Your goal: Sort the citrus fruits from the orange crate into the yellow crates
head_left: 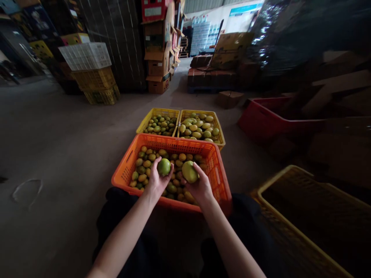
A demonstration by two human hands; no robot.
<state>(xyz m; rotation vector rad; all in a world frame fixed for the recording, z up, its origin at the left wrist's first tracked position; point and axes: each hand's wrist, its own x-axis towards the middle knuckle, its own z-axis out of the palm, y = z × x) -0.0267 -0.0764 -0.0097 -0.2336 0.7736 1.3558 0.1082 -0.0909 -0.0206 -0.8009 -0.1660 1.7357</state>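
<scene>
My left hand point(158, 178) is closed round a green mango point(164, 167), thumb and fingers cupping its sides. In my right hand point(200, 186) is a larger, paler yellow-green mango point(190, 172). Both hands are over an orange plastic crate point(225, 185), which stands between my legs. Several small yellow and green mangoes point(142, 178) lie in it, partly hidden by my hands. Touching its far side are two yellow crates: the left crate point(142, 121) holds small green fruit point(157, 129), and the right crate point(219, 125) holds bigger yellow-green fruit point(197, 135).
At my right stands a yellow crate point(292, 208), its inside dark. Beyond it is a red bin point(257, 116) with cardboard in it. Stacked crates point(95, 79) stand at the back left, near piled cardboard boxes point(158, 67). A small box point(229, 99) lies on the floor ahead.
</scene>
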